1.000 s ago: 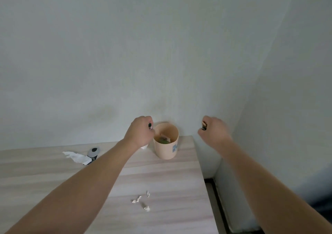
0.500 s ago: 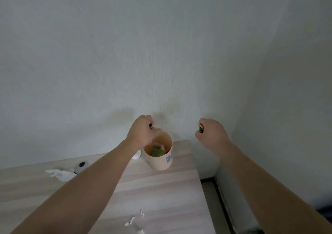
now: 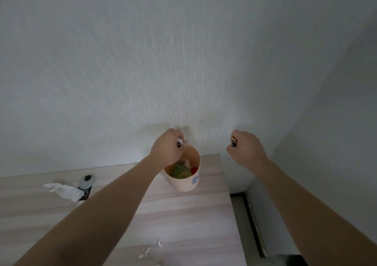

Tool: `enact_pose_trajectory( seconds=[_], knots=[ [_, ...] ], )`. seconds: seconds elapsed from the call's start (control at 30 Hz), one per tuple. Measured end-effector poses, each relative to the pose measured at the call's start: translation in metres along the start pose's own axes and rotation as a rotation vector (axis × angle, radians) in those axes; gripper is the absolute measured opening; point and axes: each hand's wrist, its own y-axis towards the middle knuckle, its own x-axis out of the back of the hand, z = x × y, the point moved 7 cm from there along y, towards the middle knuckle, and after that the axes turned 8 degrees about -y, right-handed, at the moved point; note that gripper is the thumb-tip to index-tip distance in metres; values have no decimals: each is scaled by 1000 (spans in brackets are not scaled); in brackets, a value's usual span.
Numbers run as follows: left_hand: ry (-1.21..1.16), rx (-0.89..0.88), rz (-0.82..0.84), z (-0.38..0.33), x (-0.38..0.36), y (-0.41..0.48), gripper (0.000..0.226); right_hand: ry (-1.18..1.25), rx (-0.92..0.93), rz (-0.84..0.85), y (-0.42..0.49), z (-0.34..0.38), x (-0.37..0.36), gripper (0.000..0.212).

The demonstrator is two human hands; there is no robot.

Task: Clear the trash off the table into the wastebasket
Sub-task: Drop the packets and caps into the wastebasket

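A beige cup-like wastebasket [image 3: 183,182] stands near the far right corner of the wooden table [image 3: 183,214], with green and red trash inside. My left hand [image 3: 166,149] hovers over its far left rim and grips a small white and black piece [image 3: 179,142]. My right hand [image 3: 246,149] is held up past the table's right edge, to the right of the basket, and pinches a small dark and gold object [image 3: 234,141]. A crumpled white tissue [image 3: 65,191] lies at the left. Small white paper scraps [image 3: 145,252] lie near the front edge.
A grey and black tube-like item [image 3: 86,184] lies beside the tissue, partly under it. White walls close the back and the right. A narrow strip of floor [image 3: 244,214] runs between the table's right edge and the right wall.
My left hand has shifted right, from beside the wastebasket to over its rim. The view has come closer to the basket. Both hands keep their hold.
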Motion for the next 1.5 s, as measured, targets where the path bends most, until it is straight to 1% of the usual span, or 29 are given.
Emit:
enact_pose_trajectory(
  seconds=[0.07,0.17,0.3,0.4,0.53,0.7,0.87,1.07,1.17,1.4,1.5],
  knots=[
    [-11,9,21,3,-3,1,20,23,-7,7,0,-1,-3,15],
    [-9,41,72,6,-10,1,44,39,-20,19,-3,-5,-6,15],
    [40,61,107,6,-14,-4,56,39,-39,13,-10,-13,0,13],
    [106,13,96,2,-10,-12,62,34,-46,1,-15,-18,5,13],
    [135,-2,69,3,6,-26,62,16,-39,-29,-22,-12,15,13],
    [196,21,15,20,37,-46,57,18,-21,5,-28,11,19,14],
    [210,54,-70,42,77,-75,54,-17,30,32,-31,55,17,13],
    [227,50,-144,77,116,-104,50,-46,78,62,-31,104,0,14],
    [229,52,-159,95,126,-113,49,-58,86,74,-28,120,-15,13],
    [225,67,-165,133,141,-116,50,-170,113,149,-7,145,-55,5],
    [215,77,-167,149,146,-113,49,-173,126,178,5,152,-71,12]
  ],
)
